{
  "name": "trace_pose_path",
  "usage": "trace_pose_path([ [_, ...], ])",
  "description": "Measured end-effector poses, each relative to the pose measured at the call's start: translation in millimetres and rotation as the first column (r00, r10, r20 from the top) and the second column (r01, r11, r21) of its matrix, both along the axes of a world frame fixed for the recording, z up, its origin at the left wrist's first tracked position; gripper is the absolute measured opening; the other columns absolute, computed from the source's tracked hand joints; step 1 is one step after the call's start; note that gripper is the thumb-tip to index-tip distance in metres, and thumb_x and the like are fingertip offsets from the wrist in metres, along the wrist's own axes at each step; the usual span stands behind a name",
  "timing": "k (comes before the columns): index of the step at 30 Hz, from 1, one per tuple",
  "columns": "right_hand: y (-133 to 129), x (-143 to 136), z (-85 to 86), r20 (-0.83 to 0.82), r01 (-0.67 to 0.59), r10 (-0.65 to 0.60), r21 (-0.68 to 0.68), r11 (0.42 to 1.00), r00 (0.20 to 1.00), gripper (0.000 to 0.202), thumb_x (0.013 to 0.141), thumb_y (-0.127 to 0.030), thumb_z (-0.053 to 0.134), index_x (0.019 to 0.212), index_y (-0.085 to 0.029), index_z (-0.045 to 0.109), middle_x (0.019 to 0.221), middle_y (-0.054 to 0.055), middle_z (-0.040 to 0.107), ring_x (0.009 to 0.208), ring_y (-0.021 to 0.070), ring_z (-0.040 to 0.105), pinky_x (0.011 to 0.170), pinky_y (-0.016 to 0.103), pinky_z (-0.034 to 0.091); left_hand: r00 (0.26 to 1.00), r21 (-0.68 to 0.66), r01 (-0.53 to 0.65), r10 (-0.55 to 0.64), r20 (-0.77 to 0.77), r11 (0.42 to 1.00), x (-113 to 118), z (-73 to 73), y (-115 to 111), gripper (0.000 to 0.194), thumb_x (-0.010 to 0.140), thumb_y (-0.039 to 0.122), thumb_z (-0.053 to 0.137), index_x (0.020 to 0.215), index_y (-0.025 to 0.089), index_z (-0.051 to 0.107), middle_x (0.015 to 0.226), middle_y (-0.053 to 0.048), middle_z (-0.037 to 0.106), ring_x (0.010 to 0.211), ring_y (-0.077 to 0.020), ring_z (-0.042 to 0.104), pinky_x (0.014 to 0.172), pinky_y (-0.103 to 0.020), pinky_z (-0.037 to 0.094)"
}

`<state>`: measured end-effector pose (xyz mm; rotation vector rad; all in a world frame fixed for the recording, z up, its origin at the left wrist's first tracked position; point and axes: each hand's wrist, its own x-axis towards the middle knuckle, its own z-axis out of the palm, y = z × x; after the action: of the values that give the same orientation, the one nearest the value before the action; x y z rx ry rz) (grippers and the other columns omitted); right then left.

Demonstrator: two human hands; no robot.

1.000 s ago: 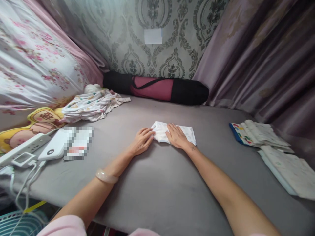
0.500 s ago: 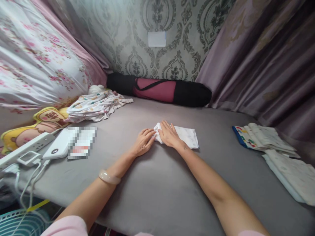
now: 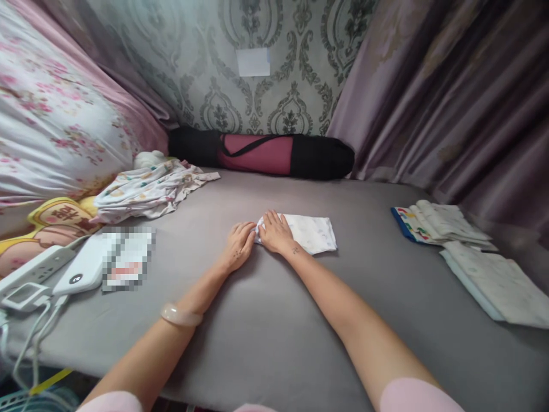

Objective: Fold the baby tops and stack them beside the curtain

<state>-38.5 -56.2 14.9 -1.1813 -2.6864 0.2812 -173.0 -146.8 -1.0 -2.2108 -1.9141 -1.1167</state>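
A folded white cloth (image 3: 311, 233) with a faint pale print lies flat on the grey bed sheet (image 3: 274, 326). My right hand (image 3: 277, 232) rests palm down over its left part, fingers stretched and a little apart. At the cloth's left edge is my left hand (image 3: 239, 243), its fingers extended side by side with the tips against the edge. The fold beneath my right palm is hidden. A pale bangle (image 3: 180, 316) circles my left wrist area.
To the right lie folded printed cloths (image 3: 454, 223) and another folded cloth (image 3: 500, 283). A black and maroon roll bag (image 3: 257, 153) lies along the wall. On the left are crumpled clothing (image 3: 148, 189), a power bank (image 3: 88, 263), a power strip (image 3: 36, 266) with cables and a yellow cushion (image 3: 55, 220).
The cloth's bunched left end now lies flatter under my right hand. Both hands stay at that end. The whole view has shifted slightly to the right.
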Motion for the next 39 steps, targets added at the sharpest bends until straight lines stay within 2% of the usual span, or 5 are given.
trace_pose_path([
  [12,-11,29,17.6,-0.014,-0.091,0.09,-0.092,0.992,0.996,0.06,0.1,-0.039,0.024,0.15,-0.006,0.029,0.158,0.014,0.025,0.147,0.0247,0.016,0.119,0.044,0.008,0.999,-0.036,0.023,-0.024,-0.022,0.999,-2,-2.0,0,0.038,0.1,0.033,0.03,0.12,0.02,0.06,0.119,-0.009,0.062,0.113,-0.02,0.054,0.104,-0.04,0.039],
  [18,1,75,25.4,0.029,0.037,-0.035,-0.064,0.997,0.999,0.061,0.1,-0.04,0.022,0.15,-0.006,0.029,0.159,0.016,0.021,0.148,0.0255,0.013,0.119,0.047,0.006,0.993,-0.078,0.041,-0.049,-0.109,0.996,0,-3.9,-2,0.038,0.099,0.037,0.035,0.121,0.024,0.064,0.128,-0.01,0.057,0.118,-0.0245,0.048,0.105,-0.046,0.038],
  [23,11,106,17.9,0.06,0.167,-0.167,-0.005,0.986,0.984,0.06,0.1,-0.042,0.021,0.15,-0.012,0.031,0.159,0.015,0.022,0.147,0.0288,0.014,0.117,0.053,0.008,0.988,-0.107,0.048,-0.063,-0.14,0.993,1,-5.7,-2,0.038,0.099,0.038,0.036,0.122,0.026,0.064,0.13,-0.01,0.055,0.12,-0.0252,0.047,0.106,-0.048,0.038],
  [30,10,110,-1.9,0.095,0.193,-0.195,0.036,0.981,0.976,0.059,0.099,-0.045,0.022,0.15,-0.016,0.033,0.156,0.014,0.03,0.144,0.0337,0.023,0.115,0.058,0.01,0.988,-0.132,0.057,-0.075,-0.137,0.99,0,-5.7,-2,0.039,0.099,0.04,0.036,0.122,0.027,0.064,0.13,-0.01,0.055,0.12,-0.0253,0.048,0.105,-0.049,0.038],
  [39,12,123,9.8,0.066,0.131,-0.125,-0.095,0.987,0.99,0.059,0.099,-0.044,0.026,0.149,-0.014,0.034,0.157,0.016,0.027,0.146,0.0304,0.02,0.116,0.053,0.011,0.998,-0.179,0.06,-0.064,-0.017,0.982,-5,-2.7,2,0.041,0.098,0.044,0.036,0.12,0.025,0.063,0.125,-0.008,0.063,0.115,-0.0232,0.056,0.102,-0.044,0.042],
])
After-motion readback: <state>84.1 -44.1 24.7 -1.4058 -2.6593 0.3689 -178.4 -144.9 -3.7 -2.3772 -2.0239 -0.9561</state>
